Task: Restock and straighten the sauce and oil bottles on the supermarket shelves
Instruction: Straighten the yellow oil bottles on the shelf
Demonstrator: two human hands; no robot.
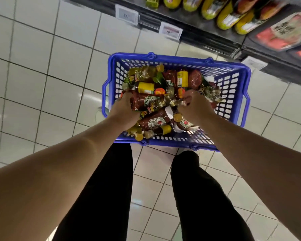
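sauce and oil bottles [163, 101] lie jumbled in a blue basket [233, 87] on the tiled floor [42, 84]. left hand [125, 108] grip curled round a ketchup bottle [144, 101]; right hand [195, 106] grip pinched on small bottle necks, which one unclear. shelf [215, 30] with yellow bottles [229, 18] beyond.

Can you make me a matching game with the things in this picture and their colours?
Things:
1. basket
2. ketchup bottle
3. floor tiles
4. trousers

Colours:
A. white
B. black
C. blue
D. dark red

Pairs: 1-C, 2-D, 3-A, 4-B
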